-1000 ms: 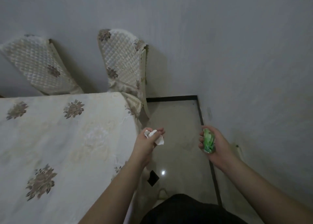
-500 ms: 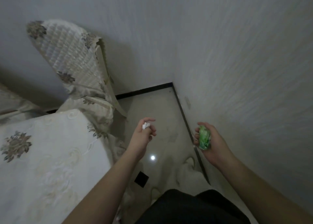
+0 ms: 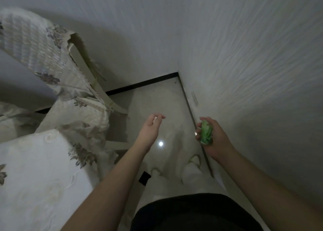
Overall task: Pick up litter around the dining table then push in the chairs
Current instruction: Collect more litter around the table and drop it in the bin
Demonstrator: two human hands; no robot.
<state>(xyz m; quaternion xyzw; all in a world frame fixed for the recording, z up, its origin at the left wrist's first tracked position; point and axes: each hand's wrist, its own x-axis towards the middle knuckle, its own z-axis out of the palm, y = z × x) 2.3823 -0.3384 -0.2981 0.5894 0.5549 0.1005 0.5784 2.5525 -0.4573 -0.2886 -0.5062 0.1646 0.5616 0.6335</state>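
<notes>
My left hand (image 3: 152, 127) is held out over the floor and pinches a small white paper scrap (image 3: 154, 120), of which only a sliver shows between the fingers. My right hand (image 3: 212, 139) grips a crumpled green wrapper (image 3: 206, 132) close to the right wall. A chair (image 3: 52, 61) with a quilted floral cover stands at the upper left, pulled out from the dining table (image 3: 40, 174), whose white embroidered cloth fills the lower left.
A narrow strip of pale tiled floor (image 3: 157, 99) runs between the table and the grey wall (image 3: 244, 73) on the right, ending at a corner with black skirting. My feet in pale slippers (image 3: 192, 162) stand on the tiles. A small black square (image 3: 144, 178) lies by the table.
The view has swung right and down, so the chair and table slid left. My left hand closed further round the paper scrap, which now shows less. The right hand kept the green wrapper.
</notes>
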